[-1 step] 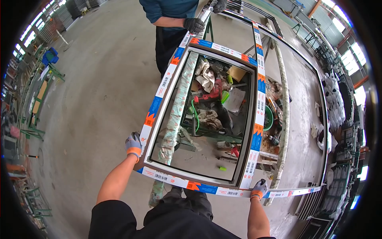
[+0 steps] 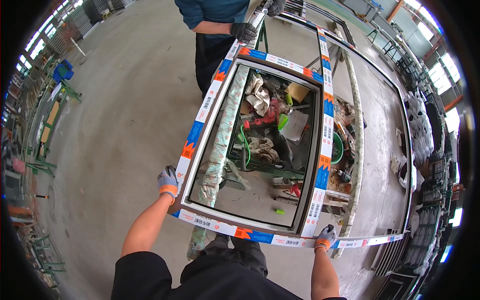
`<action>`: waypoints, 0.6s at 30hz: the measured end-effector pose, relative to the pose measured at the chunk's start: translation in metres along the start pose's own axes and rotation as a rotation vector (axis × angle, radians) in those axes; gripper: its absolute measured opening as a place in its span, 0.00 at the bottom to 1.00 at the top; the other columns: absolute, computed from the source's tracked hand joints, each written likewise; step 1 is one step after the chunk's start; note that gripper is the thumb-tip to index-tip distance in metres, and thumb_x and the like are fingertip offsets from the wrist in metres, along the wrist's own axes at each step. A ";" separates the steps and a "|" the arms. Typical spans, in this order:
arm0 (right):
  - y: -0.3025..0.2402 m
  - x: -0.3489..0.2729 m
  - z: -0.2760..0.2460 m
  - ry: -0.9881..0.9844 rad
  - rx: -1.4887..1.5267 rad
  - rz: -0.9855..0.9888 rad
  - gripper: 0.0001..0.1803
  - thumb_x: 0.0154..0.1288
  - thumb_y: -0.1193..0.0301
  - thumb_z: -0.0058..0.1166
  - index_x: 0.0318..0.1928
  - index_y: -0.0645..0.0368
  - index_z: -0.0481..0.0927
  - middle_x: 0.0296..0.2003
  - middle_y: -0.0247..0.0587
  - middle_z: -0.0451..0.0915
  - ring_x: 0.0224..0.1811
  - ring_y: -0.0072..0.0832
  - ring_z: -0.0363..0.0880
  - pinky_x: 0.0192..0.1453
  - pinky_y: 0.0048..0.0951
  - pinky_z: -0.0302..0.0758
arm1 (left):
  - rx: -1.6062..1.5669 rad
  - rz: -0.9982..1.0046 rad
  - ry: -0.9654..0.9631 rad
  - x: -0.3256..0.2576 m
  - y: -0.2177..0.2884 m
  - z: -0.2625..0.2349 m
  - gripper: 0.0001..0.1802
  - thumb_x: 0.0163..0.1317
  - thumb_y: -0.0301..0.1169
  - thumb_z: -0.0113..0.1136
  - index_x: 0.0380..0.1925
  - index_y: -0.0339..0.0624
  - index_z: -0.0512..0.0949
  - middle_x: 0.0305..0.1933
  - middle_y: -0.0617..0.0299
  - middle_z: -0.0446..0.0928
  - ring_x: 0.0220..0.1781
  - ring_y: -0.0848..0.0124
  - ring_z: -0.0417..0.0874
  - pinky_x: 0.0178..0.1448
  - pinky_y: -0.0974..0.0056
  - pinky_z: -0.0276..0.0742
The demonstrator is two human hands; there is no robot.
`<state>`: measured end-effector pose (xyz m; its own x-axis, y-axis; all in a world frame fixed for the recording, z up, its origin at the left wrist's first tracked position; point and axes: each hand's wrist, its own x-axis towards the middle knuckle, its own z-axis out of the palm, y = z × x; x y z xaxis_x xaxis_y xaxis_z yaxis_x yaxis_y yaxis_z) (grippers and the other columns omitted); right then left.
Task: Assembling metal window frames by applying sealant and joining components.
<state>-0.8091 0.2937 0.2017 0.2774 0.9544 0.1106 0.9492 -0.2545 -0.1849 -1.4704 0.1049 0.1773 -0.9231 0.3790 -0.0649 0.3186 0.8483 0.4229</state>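
Blue, orange and white protective tape wrapping a large window frame (image 2: 324, 131), held level across the middle of the picture, glazed sash within it and the long axis running from the lower edge up toward the top centre. Left hand (image 2: 168, 182) in a grey glove with orange cuff, grip closed round the outer edge of the left rail near the lower-left corner; right hand (image 2: 326, 237) in a matching glove, grip closed under the bottom rail near the lower right, where a thinner taped rail runs on toward the right. Both grips at the near end, so the whole length of the frame lying away and upward in the picture from them, left hand a little higher up the frame than the right. Far end taken by a co-worker's dark glove (image 2: 243, 31) at the upper-left corner, a second dark glove (image 2: 274, 6) at the very top edge. Dark gasket lining inside the taped profile, glass clear enough to show what lies under it: a green-wrapped bar (image 2: 223, 134), a red power tool (image 2: 268, 114), rags, a cardboard piece (image 2: 298, 91) and green bits on a low cluttered tabletop, grey concrete floor (image 2: 120, 110) all around.
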 end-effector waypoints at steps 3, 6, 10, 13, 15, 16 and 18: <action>0.004 0.001 0.002 0.001 -0.001 -0.003 0.11 0.61 0.70 0.51 0.40 0.59 0.84 0.38 0.48 0.84 0.43 0.46 0.80 0.52 0.44 0.74 | 0.001 0.014 -0.002 0.002 -0.005 0.003 0.21 0.73 0.46 0.43 0.44 0.41 0.79 0.43 0.41 0.81 0.48 0.43 0.79 0.52 0.46 0.74; 0.005 0.001 0.002 -0.002 -0.014 0.002 0.11 0.61 0.70 0.51 0.40 0.59 0.84 0.37 0.48 0.84 0.43 0.45 0.80 0.51 0.44 0.74 | -0.026 -0.011 -0.032 0.001 -0.001 0.003 0.21 0.72 0.46 0.43 0.45 0.41 0.78 0.45 0.41 0.81 0.49 0.44 0.79 0.52 0.47 0.74; 0.002 0.001 0.002 -0.007 0.001 -0.012 0.11 0.62 0.70 0.51 0.40 0.59 0.84 0.37 0.48 0.84 0.43 0.45 0.79 0.51 0.44 0.74 | 0.008 0.007 0.020 0.004 -0.012 0.009 0.22 0.73 0.47 0.43 0.45 0.41 0.79 0.44 0.41 0.81 0.49 0.44 0.79 0.52 0.47 0.74; -0.003 -0.001 -0.002 -0.010 0.007 0.009 0.12 0.62 0.69 0.51 0.41 0.59 0.84 0.37 0.48 0.84 0.44 0.45 0.79 0.52 0.43 0.73 | 0.006 -0.021 -0.002 0.003 -0.006 0.006 0.23 0.73 0.47 0.42 0.45 0.41 0.79 0.45 0.41 0.81 0.49 0.44 0.79 0.53 0.46 0.74; 0.000 0.001 -0.001 -0.002 0.003 -0.002 0.12 0.62 0.69 0.50 0.41 0.58 0.84 0.38 0.48 0.84 0.44 0.45 0.79 0.52 0.43 0.73 | -0.011 -0.023 0.012 0.001 -0.001 0.003 0.23 0.73 0.48 0.42 0.45 0.41 0.78 0.45 0.41 0.81 0.49 0.43 0.79 0.52 0.46 0.74; 0.002 0.001 0.000 0.005 0.003 -0.014 0.12 0.62 0.69 0.50 0.41 0.58 0.84 0.38 0.48 0.84 0.44 0.45 0.79 0.52 0.43 0.73 | -0.010 -0.022 0.011 0.000 -0.001 0.002 0.23 0.73 0.48 0.42 0.45 0.41 0.78 0.45 0.41 0.81 0.49 0.43 0.79 0.52 0.46 0.74; 0.003 0.002 0.002 0.003 -0.002 -0.012 0.12 0.62 0.68 0.50 0.41 0.58 0.84 0.37 0.48 0.83 0.44 0.45 0.79 0.52 0.43 0.73 | 0.006 -0.050 0.003 0.001 0.000 0.001 0.23 0.73 0.48 0.42 0.44 0.40 0.78 0.45 0.40 0.80 0.49 0.43 0.79 0.53 0.46 0.74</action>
<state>-0.8061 0.2948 0.1993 0.2668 0.9568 0.1158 0.9527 -0.2437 -0.1814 -1.4707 0.1054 0.1759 -0.9385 0.3350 -0.0835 0.2732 0.8685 0.4135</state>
